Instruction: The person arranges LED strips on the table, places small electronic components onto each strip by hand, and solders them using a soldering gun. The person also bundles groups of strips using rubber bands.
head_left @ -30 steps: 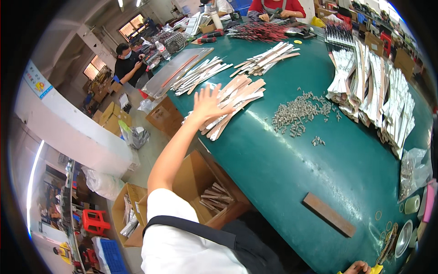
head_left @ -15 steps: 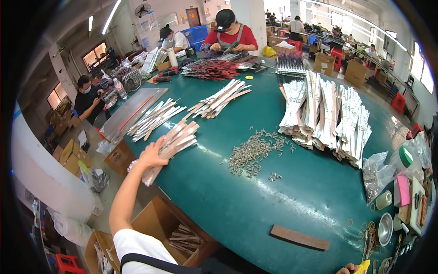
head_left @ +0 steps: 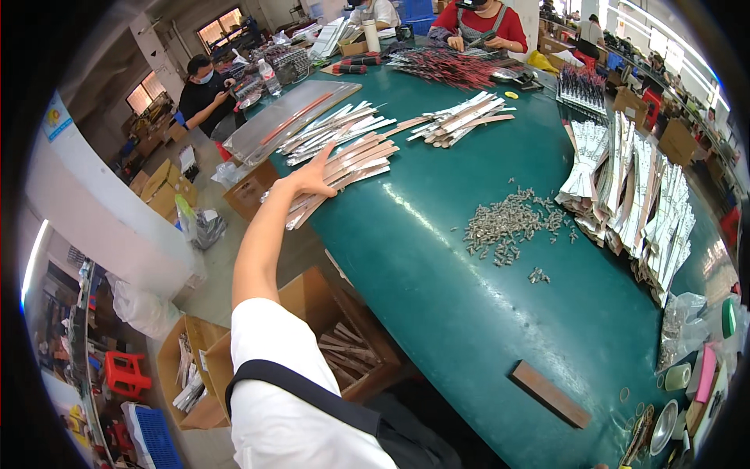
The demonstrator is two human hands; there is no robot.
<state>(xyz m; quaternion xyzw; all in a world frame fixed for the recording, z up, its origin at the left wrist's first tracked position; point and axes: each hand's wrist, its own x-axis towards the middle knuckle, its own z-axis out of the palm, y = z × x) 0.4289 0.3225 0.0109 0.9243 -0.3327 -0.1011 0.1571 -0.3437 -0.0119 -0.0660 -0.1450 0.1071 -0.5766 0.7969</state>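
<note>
My left hand reaches out at the table's left edge and spans a loose bundle of flat strips, pale brown and white. Its thumb and index finger are spread across the top; the other fingers are hidden. The near end of the bundle reaches the table edge. Just beyond lies a pile of white strips, and farther right another strip pile. My right hand is out of view past the lower edge.
Small metal pieces are heaped mid-table on the green tabletop. Fanned strip bundles lie at right, a brown bar near the front. Cardboard boxes with strips stand below the left edge. Co-workers sit across the table.
The view has swung left and down. My left hand has pushed the bundle farther onto the table, where its strips lie more fanned out. My right hand and a yellow-handled tool have left the view.
</note>
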